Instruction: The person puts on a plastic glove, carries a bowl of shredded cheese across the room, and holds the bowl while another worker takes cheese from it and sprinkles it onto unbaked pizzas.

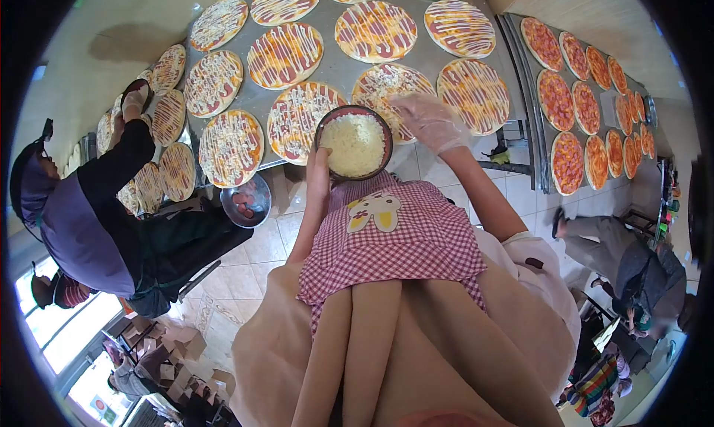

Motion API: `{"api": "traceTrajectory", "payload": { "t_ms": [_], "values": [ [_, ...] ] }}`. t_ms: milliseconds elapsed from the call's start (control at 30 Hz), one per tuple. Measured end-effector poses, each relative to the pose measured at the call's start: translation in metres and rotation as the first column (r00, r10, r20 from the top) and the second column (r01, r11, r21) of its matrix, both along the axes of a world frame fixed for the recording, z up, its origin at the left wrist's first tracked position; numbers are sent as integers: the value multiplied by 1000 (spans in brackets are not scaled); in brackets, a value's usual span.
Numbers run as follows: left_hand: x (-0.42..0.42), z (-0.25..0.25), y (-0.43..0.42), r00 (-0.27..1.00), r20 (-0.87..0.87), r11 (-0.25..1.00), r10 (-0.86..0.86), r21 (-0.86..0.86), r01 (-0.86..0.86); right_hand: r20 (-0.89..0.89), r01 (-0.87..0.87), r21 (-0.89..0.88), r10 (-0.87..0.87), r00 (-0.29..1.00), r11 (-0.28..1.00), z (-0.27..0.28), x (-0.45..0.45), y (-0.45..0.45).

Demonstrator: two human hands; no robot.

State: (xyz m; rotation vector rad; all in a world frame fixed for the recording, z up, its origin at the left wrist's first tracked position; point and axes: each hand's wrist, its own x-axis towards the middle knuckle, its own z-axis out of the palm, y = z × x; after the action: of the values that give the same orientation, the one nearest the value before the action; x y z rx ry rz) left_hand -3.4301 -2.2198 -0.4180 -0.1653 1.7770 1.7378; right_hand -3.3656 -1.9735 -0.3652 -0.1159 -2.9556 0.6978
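Observation:
My left hand [320, 170] grips the rim of a dark round bowl [321, 138] at its near left side. White grated cheese [355, 144] fills the bowl, which is held just in front of the table edge. A clear plastic glove covers my right hand [431, 122], whose fingers are stretched out over the right part of a pizza [387, 85] with white shreds and stripes of sauce on it. Left of that lies another pizza [301, 115] strewn with cheese; to the right is a pizza [474, 96] with only sauce stripes visible on top.
The metal table [327, 70] carries several more pizzas. A second table [529, 130] with pizzas stands at the right. A co-worker [89, 196] reaches over pizzas at the left, near a metal bowl [256, 204]. Another person [632, 263] is at the far right.

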Motion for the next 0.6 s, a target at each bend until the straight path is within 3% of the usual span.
{"api": "traceTrajectory", "payload": {
  "t_ms": [67,167,267,367,467,567,600],
  "values": [
    [2,0,9,1000,-14,1000,-17,-21,17,10,-163,-155,166,986,974,5,-4,-10],
    [4,20,29,996,-92,999,-14,-40,10,228,-147,-37,152,962,988,-3,-5,-42],
    [-2,2,42,991,-137,1000,1,7,0,304,-169,-73,184,935,983,-2,-2,-52],
    [3,-11,46,987,-153,998,49,39,-43,452,-65,-252,176,875,966,17,-1,-48],
    [3,-23,44,979,-168,993,118,15,-117,318,60,-475,107,942,878,19,-7,-26],
    [1,-19,30,981,-139,990,139,21,-137,359,266,-657,-18,933,705,26,-16,8],
    [-3,-17,24,983,-125,991,132,36,-128,297,175,-463,-34,954,869,18,-17,22]
  ]
}}
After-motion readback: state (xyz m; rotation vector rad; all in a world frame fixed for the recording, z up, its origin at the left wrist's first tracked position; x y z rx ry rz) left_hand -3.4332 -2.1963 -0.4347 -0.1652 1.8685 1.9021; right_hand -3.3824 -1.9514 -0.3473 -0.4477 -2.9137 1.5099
